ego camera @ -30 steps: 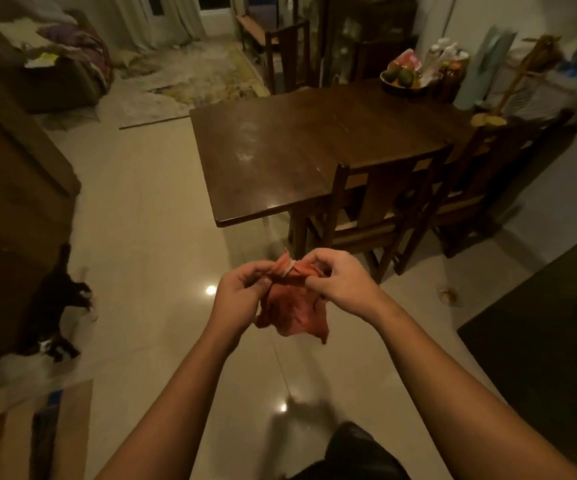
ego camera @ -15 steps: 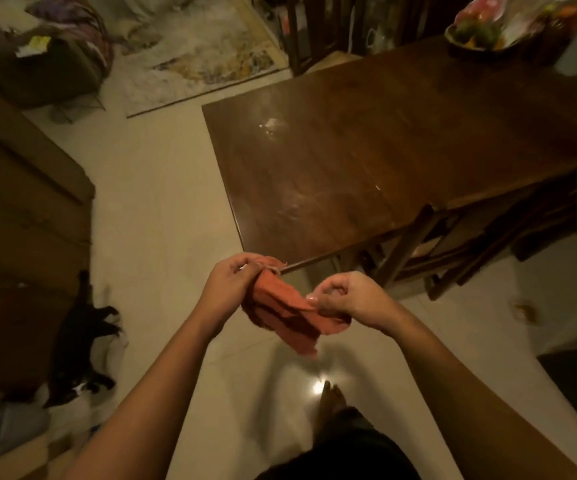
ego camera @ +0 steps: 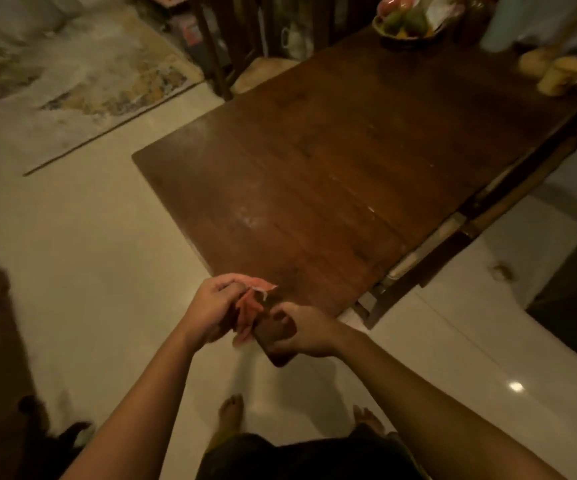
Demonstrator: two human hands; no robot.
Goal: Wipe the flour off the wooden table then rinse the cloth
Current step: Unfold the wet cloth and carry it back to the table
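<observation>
Reddish-pink cloth (ego camera: 249,308) is bunched up in the left hand (ego camera: 214,308), fingers curled round it, right over the near corner of the wooden surface (ego camera: 349,150). The right hand (ego camera: 302,329) is just beside it with its fingers curled in toward the cloth's lower end. Honestly it's too dim to say whether it's actually pinching fabric or just clenched on nothing, so can't tell on that one. The cloth doesn't look like it's touching the wood, more like held just above the corner.

Progress-wise I'd call this basically square one. The flour (ego camera: 252,220) shows as a pale dusty smear on the near-left part of the surface, plus a fainter haze toward the far-left edge, and none of it looks swiped. So the whole wipe is left to do, then the rinse, and no sink is in view. The fruit bowl (ego camera: 404,24) sits way off at the far end, well apart from the dusty patch, so it shouldn't get in the way.
</observation>
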